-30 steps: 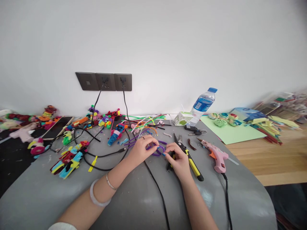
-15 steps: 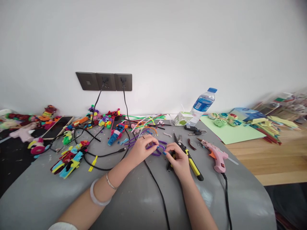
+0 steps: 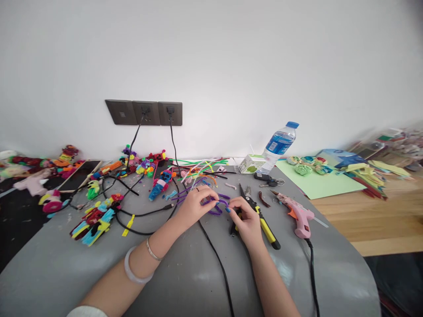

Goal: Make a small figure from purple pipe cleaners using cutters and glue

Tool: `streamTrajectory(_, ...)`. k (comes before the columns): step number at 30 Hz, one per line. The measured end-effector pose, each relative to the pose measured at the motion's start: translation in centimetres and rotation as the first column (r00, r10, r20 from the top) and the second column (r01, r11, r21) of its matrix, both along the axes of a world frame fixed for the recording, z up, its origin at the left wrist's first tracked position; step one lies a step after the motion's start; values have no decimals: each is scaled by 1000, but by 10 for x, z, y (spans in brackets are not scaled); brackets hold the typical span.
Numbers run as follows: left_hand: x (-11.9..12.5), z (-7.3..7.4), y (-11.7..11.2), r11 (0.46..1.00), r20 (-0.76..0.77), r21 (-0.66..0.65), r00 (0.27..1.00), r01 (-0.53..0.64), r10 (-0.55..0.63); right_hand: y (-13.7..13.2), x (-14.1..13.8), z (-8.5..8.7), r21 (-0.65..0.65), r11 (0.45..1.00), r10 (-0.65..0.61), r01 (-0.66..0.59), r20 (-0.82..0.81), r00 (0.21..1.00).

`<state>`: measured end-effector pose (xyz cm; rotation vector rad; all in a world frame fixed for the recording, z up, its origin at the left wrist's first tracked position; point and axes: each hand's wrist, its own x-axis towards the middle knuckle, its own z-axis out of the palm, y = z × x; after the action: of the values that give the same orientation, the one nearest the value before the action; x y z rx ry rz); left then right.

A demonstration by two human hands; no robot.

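Between my hands runs a bent purple pipe cleaner point(image 3: 223, 202). My left hand point(image 3: 199, 204) pinches it between thumb and fingers, wrist turned inward. My right hand point(image 3: 243, 216) grips its other side in a pinch, blue thumbnail showing. More purple pipe cleaner loops point(image 3: 216, 211) show just under the fingertips; whether they join the held piece I cannot tell. Right beside my right hand lie black-and-yellow pliers point(image 3: 264, 226), partly covered by that hand. Loose purple pipe cleaners point(image 3: 180, 198) lie behind my left hand.
A pink glue gun point(image 3: 299, 213) with a black cord lies at right. Behind stand a water bottle point(image 3: 280, 145) and a drink carton point(image 3: 251, 163). Colourful pipe-cleaner figures point(image 3: 95, 218) and black cables point(image 3: 214, 251) spread across the grey table point(image 3: 185, 281). Green paper point(image 3: 325, 187) lies at right.
My right fingertips have shifted very slightly to the right, and the purple loop between my hands looks flatter. My left hand stays in place.
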<state>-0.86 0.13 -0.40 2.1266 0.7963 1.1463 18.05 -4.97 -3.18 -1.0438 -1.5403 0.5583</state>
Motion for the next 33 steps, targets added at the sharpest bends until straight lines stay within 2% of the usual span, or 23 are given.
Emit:
streamTrajectory(16, 2, 0, -2, 999, -41, -53, 999, -12, 10, 1, 0, 1, 3, 1000, 15, -15, -24, 1000)
streamTrajectory(33, 1, -1, -1, 999, -52, -45, 999, -5, 3, 0, -1, 3, -33, 999, 17, -18, -36, 999)
